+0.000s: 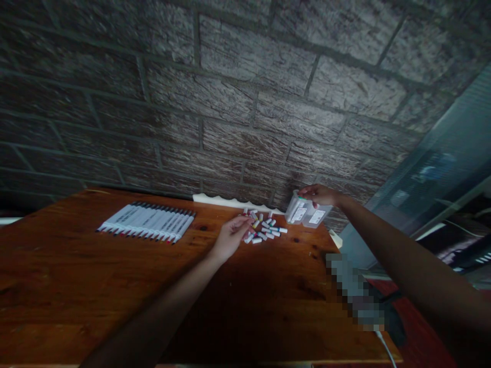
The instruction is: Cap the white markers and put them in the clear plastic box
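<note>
My left hand (232, 236) reaches into a loose pile of white marker caps (273, 234). Its thumb and fingers are pinched together at the pile's left side, close to a cap with a yellow band (255, 224); what sits between the fingertips is too small to make out. Over the top of a clear plastic case (297, 212) with a white label is my right hand (322, 195), fingers bent downward. A small green-ended piece, which looks like a marker cap (300, 198), shows at its fingertips.
A row of white markers (148, 222) lies side by side on the left of the wooden table (115, 286). Beside the first case stands a second clear case (316, 216). A blurred-out object (355, 291) with a white cable is near the right edge. A stone wall (230, 102) rises behind.
</note>
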`<action>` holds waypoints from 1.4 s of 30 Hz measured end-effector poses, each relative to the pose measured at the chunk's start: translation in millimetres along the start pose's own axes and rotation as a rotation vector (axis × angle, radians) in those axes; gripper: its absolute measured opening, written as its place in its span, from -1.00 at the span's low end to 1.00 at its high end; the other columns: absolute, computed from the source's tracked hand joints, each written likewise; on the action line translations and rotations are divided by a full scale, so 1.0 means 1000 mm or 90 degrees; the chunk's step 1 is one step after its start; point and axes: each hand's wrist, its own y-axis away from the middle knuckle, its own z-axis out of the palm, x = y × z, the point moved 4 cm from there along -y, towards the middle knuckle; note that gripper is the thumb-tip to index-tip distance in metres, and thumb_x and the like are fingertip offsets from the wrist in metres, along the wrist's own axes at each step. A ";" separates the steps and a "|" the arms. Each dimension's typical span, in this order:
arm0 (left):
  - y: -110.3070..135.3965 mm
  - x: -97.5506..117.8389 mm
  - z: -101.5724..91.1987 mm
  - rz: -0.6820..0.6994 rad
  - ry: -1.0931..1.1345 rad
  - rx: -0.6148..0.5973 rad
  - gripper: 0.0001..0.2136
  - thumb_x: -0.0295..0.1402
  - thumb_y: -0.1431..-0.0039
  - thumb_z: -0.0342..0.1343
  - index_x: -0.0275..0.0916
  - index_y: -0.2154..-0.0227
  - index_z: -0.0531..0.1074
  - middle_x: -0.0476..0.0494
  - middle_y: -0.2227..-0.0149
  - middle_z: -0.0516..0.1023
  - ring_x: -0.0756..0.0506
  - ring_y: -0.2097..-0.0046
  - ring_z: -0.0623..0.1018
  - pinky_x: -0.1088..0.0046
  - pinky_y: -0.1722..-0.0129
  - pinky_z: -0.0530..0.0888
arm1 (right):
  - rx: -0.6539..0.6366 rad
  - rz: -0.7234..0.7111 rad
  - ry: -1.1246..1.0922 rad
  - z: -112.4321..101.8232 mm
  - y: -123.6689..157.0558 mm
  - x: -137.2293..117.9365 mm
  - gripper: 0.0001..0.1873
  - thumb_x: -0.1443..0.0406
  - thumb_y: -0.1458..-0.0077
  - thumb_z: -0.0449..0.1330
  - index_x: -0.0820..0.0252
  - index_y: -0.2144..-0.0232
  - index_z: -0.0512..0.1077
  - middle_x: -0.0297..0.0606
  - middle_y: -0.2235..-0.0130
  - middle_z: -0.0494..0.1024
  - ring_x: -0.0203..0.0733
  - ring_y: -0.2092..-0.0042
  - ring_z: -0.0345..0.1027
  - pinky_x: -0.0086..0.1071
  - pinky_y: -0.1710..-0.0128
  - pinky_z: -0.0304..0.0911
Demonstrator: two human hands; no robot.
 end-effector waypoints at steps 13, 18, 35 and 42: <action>0.001 0.001 -0.003 0.003 -0.024 0.002 -0.72 -0.15 0.00 0.27 -0.29 0.35 0.54 -0.04 0.51 0.53 0.05 0.55 0.35 0.54 0.54 0.24 | -0.015 0.013 -0.002 0.004 -0.005 0.000 -0.43 -0.22 0.13 0.19 0.16 0.46 0.41 -0.39 0.58 0.36 -0.38 0.64 0.14 -0.41 0.55 0.09; 0.000 0.001 -0.003 0.003 -0.026 0.004 -0.74 -0.17 0.00 0.27 -0.29 0.38 0.53 -0.03 0.51 0.52 0.05 0.54 0.35 0.54 0.53 0.24 | -0.052 0.037 0.036 0.002 0.000 0.003 -0.39 -0.21 0.09 0.17 0.15 0.26 0.51 -0.37 0.60 0.40 -0.33 0.60 0.19 -0.42 0.53 0.08; -0.003 -0.002 -0.005 -0.001 -0.039 -0.003 -0.73 -0.17 -0.02 0.26 -0.30 0.36 0.53 -0.02 0.52 0.52 0.06 0.54 0.34 0.55 0.53 0.23 | -0.007 -0.014 0.015 -0.004 -0.007 0.004 -0.34 -0.18 0.11 0.20 0.23 0.19 0.53 -0.24 0.38 0.55 -0.36 0.55 0.22 -0.41 0.47 0.18; -0.002 -0.002 -0.005 0.001 -0.056 -0.003 -0.70 -0.15 -0.02 0.24 -0.31 0.33 0.52 -0.03 0.50 0.53 0.06 0.52 0.36 0.56 0.52 0.26 | -0.029 -0.001 0.110 -0.004 -0.007 -0.002 -0.36 -0.15 0.06 0.20 0.20 0.11 0.53 -0.24 0.31 0.59 -0.29 0.55 0.31 -0.33 0.32 0.26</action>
